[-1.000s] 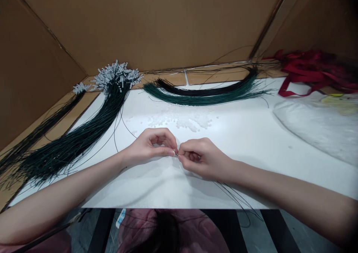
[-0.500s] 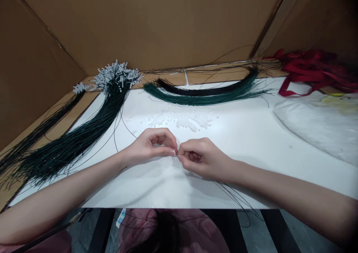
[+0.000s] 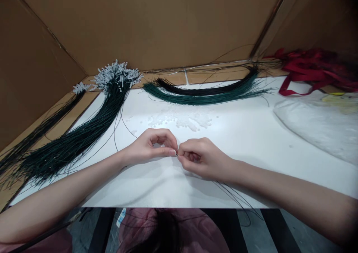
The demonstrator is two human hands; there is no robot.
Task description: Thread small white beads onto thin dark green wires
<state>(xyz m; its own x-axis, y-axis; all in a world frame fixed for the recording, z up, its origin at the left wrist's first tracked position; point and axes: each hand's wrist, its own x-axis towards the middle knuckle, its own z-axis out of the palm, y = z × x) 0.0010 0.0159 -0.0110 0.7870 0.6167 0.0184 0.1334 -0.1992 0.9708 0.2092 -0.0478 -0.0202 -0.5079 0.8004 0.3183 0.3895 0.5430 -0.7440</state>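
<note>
My left hand [image 3: 151, 145] and my right hand [image 3: 200, 158] meet fingertip to fingertip over the white table [image 3: 251, 141]. Between them they pinch the tip of a thin dark wire [image 3: 235, 199], which trails from my right hand over the table's near edge. What my left fingertips press against the wire tip is too small to make out. A scatter of small clear beads [image 3: 186, 120] lies just beyond my hands.
A thick bundle of dark green wires with white beaded ends [image 3: 92, 122] fans out at the left. A curved bundle of plain green wires [image 3: 207, 95] lies at the back. Red ribbons [image 3: 313, 72] and a clear plastic bag [image 3: 319, 124] sit at the right. Cardboard walls enclose the table.
</note>
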